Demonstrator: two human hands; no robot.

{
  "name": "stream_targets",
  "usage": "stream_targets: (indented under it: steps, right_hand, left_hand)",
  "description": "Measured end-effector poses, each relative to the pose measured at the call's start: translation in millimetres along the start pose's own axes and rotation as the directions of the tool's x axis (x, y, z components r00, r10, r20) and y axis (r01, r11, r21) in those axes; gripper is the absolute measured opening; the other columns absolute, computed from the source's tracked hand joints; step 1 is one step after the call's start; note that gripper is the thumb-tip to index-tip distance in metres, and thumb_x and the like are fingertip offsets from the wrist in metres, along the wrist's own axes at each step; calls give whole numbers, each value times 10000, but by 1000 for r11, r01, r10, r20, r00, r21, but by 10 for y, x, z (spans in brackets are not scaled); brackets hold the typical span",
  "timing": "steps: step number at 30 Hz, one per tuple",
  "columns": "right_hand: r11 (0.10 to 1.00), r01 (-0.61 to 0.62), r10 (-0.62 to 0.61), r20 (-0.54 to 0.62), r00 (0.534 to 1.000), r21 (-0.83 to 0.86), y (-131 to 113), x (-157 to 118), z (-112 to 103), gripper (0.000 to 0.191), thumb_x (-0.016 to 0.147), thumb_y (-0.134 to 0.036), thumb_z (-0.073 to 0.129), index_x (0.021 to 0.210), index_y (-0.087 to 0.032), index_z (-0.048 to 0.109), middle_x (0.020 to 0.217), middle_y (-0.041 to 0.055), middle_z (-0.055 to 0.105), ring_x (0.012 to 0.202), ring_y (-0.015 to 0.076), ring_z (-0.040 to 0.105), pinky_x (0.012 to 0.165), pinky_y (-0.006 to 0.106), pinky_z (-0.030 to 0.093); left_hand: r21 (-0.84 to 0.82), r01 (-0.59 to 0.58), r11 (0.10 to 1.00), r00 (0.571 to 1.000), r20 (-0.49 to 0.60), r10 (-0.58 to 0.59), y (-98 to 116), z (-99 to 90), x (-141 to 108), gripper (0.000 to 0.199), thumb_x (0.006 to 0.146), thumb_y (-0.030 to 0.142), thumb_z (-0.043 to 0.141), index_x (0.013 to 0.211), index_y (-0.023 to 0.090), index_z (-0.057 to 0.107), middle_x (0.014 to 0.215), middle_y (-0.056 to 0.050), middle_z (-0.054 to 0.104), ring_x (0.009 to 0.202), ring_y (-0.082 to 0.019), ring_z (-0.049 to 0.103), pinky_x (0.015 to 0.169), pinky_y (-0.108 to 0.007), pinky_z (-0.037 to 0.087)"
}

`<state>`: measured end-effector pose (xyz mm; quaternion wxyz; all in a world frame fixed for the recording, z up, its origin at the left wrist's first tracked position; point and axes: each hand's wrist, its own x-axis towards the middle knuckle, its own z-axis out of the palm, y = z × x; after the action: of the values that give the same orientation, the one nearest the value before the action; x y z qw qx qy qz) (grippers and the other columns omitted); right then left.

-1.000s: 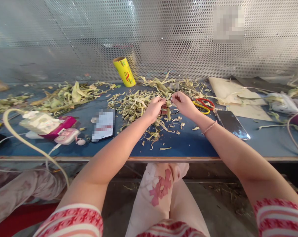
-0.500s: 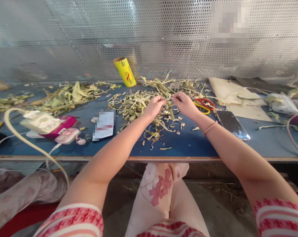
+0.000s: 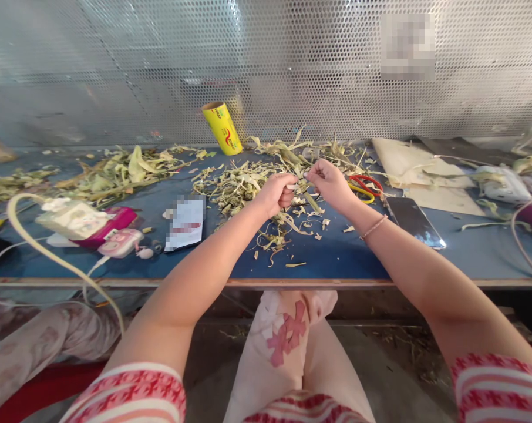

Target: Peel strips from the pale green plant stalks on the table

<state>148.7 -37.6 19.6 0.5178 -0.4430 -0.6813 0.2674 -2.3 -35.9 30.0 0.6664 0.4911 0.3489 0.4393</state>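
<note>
My left hand is closed over the table, with a pale strip of dried leaf between its thumb and fingers. Close by on the right, my right hand pinches at the same height, its thumb and forefinger pressed together. A tiny pale end shows at those fingertips; whether it belongs to the same strip I cannot tell. Behind and left of the hands lies a heap of small dried plant pieces. Red and yellow loops, like scissor handles, lie beside my right wrist, their other end hidden.
A yellow cardboard tube leans near the perforated metal wall. One phone lies left and a dark phone right. More dried leaves, cables and a pink-and-cream box occupy the left. Brown paper lies right.
My left hand has turned and its fingers have curled in more, so the pale strip shows in it. My right hand has shifted slightly and stays pinched.
</note>
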Motion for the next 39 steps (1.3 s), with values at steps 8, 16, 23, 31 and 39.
stream_targets:
  steps: [8,16,23,31,39]
  right_hand:
    - [997,41,-44,-45,998,-66,-29,19,-16,170,794,-179,532,692,-204,398,631,-34,392,622,100,356,601,276,283]
    - [991,135,-134,13,991,-25,-12,43,-96,116,813,-194,511,731,-203,429,666,-24,414,646,106,371,607,276,296]
    - [995,95,-97,98,990,24,-33,13,-60,100,825,-208,510,742,-196,457,636,-36,408,592,94,350,582,269,287]
    - [997,70,-72,126,989,20,-54,-5,-28,116,817,-197,535,719,-190,473,628,-41,417,578,86,352,560,258,277]
    - [999,11,-4,129,992,-47,-40,-26,-19,114,804,-250,566,729,-172,529,554,-64,368,511,74,286,511,259,215]
  left_hand:
    - [22,-6,1000,1000,16,5,-7,-11,17,330,687,97,477,497,196,226,390,94,178,287,-5,165,334,-163,78]
    - [109,-165,980,986,21,163,-71,-46,30,328,778,332,597,577,189,380,470,71,261,380,-37,243,401,-210,173]
    - [149,-288,946,955,-29,295,-134,-83,125,214,758,352,659,714,163,569,713,0,561,622,-72,486,577,-220,377]
    - [30,-193,981,981,4,193,-94,-14,67,144,767,209,637,653,145,578,571,32,464,487,-39,414,497,-202,360]
    - [224,-342,912,932,-41,360,-150,-57,114,136,761,220,650,668,159,572,588,29,523,544,-45,466,524,-181,373]
